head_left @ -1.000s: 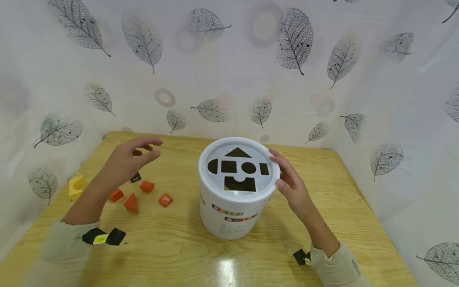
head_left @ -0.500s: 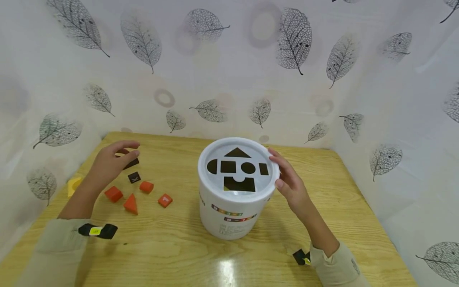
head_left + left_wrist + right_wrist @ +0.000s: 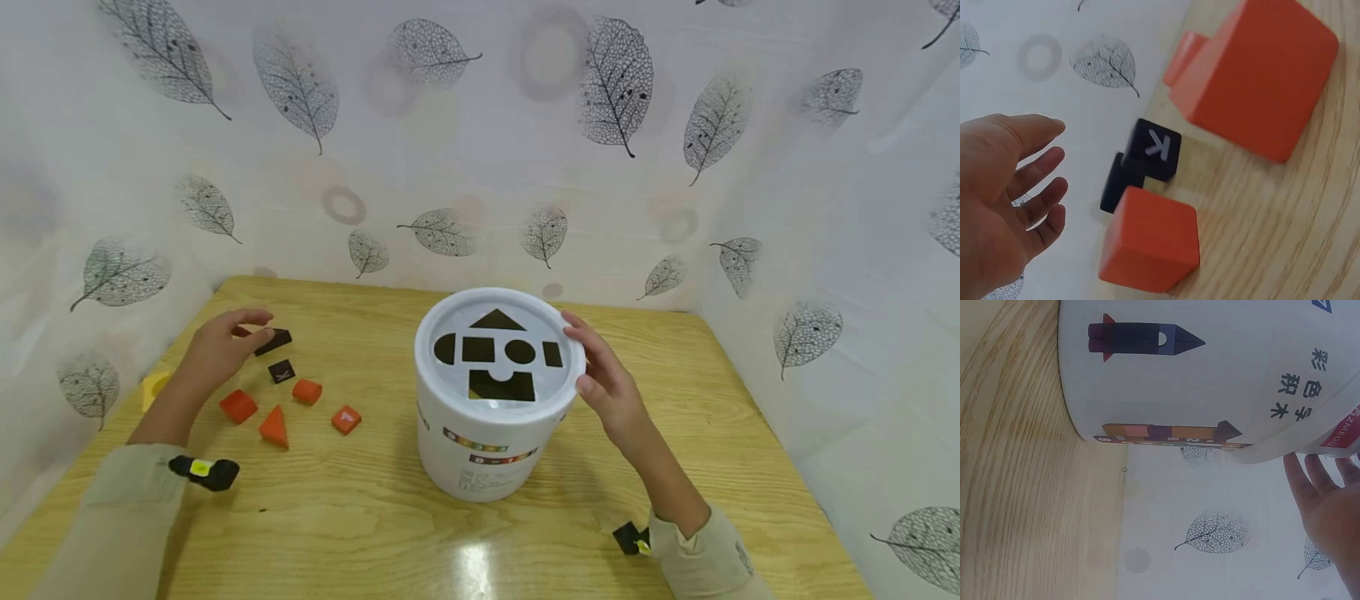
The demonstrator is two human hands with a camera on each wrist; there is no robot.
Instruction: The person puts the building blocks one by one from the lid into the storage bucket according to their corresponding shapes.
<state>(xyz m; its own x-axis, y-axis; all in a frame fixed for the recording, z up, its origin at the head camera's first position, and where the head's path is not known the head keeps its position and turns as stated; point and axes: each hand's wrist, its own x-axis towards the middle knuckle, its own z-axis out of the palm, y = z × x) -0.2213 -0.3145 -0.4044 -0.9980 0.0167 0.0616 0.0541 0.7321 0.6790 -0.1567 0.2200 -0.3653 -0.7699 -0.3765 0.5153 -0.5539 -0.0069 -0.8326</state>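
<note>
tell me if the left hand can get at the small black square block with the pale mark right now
Likely yes: the left hand looks open and close to that black block, which lies on the wood-grain table. The left wrist view shows nothing between them.

A white bucket (image 3: 465, 454) stood upright on the wooden counter (image 3: 675, 450), its lid (image 3: 450, 379) cut with variously shaped holes. The right hand (image 3: 617, 400) rested its fingers (image 3: 592, 340) against the rim. The left hand (image 3: 217, 350) was just beside a long black block (image 3: 276, 340); contact was unclear. Near it lay a small black block (image 3: 281, 371), four red blocks (image 3: 273, 427) and a partly hidden yellow block (image 3: 153, 390).
</note>
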